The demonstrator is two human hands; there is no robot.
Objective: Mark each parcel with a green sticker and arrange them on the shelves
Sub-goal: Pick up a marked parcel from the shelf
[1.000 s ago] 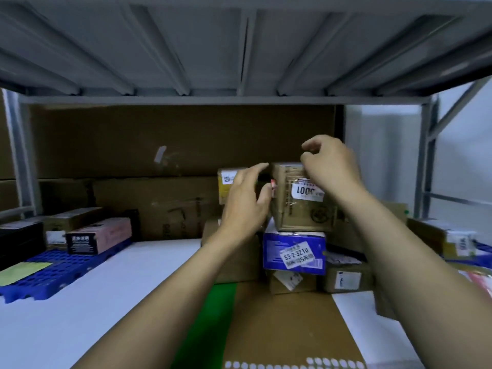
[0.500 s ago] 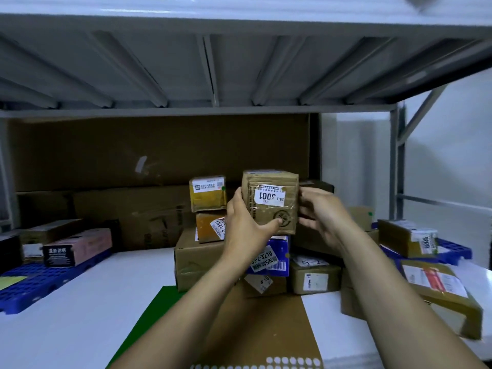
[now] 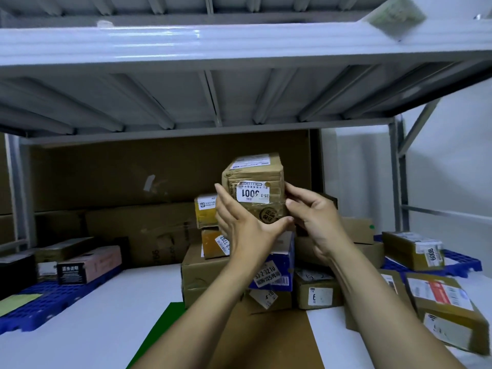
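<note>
Brown cardboard, taped and scuffed, makes up the parcel [image 3: 254, 193], which is held in the air between both hands with nothing under it but the grip. It is kept upright and squarely faced toward the camera, and a white label [image 3: 252, 194] printed with a number is seen upside down on that near face. No green sticker can be made out on the faces shown.

The left hand [image 3: 243, 231] is laid against the left side, fingers raised along it and the thumb hooked under the lower front edge. The right hand [image 3: 315, 226] is curled round the right side, so the parcel is clamped from both flanks. The near face looks close to square, and a long axis cannot be told with confidence.

Directly below and behind the grip a stack of other parcels is seen, a blue parcel [image 3: 278, 265] just under the wrists and a yellow parcel [image 3: 206, 211] beside the left fingers. Well above the grip the grey upper shelf [image 3: 239, 49] is spread.

Placement is judged to be the step in hand. Neither hand is nearer the parcel. If the upper shelf is meant, a straight lift is needed with the thumb beneath bearing the weight; a slip there would drop the parcel onto the stack.
</note>
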